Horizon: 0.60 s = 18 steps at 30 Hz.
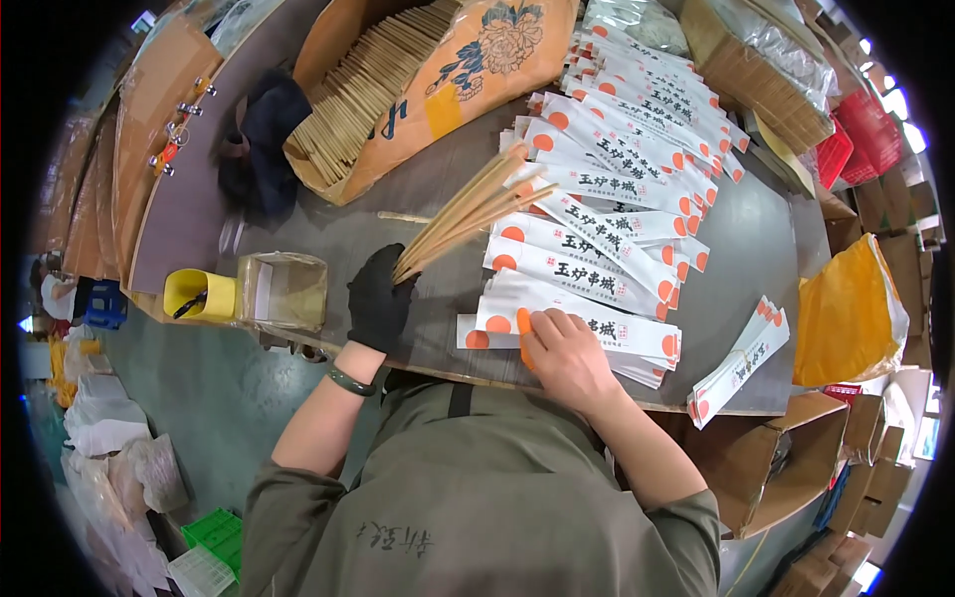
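My left hand (pixel 380 303), in a black glove, is closed round the lower ends of a bundle of wooden chopsticks (pixel 468 214). Their upper ends fan out to the right over the paper sleeves. My bare right hand (pixel 567 350) rests on the nearest white paper chopstick sleeve (pixel 647 338), with its fingers curled and an orange finger cot (pixel 525 340) on one digit. The fingertips press at the sleeve's left part; their grip is partly hidden. Many more white sleeves with orange dots (pixel 597 234) lie overlapped in a long row running away from me.
An open carton of chopsticks (pixel 383 85) lies at the back left, beside dark cloth (pixel 264 144). A yellow cup (pixel 199 295) and a clear-taped box (pixel 284 291) stand at the left edge. A banded sleeve bundle (pixel 741 360) lies right. One loose chopstick (pixel 403 216) lies behind my left hand.
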Motion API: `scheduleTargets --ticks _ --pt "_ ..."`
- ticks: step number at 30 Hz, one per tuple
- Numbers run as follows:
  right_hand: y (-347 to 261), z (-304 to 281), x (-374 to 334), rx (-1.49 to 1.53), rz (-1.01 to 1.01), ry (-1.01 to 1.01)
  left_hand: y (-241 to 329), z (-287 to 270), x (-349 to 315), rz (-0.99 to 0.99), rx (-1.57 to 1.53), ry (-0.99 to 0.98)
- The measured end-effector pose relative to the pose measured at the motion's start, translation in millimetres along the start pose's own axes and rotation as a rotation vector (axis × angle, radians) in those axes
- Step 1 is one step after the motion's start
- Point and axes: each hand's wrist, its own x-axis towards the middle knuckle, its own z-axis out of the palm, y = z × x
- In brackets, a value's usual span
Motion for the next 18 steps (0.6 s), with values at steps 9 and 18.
scheduleTargets --ticks 9,18 --pt "11 7 -10 -0.03 -0.03 0.154 3 -28 -12 -0.623 -0.571 -0.169" --pt "9 10 -8 0.12 0.085 0.312 3 -51 -19 -0.605 -0.636 -0.281"
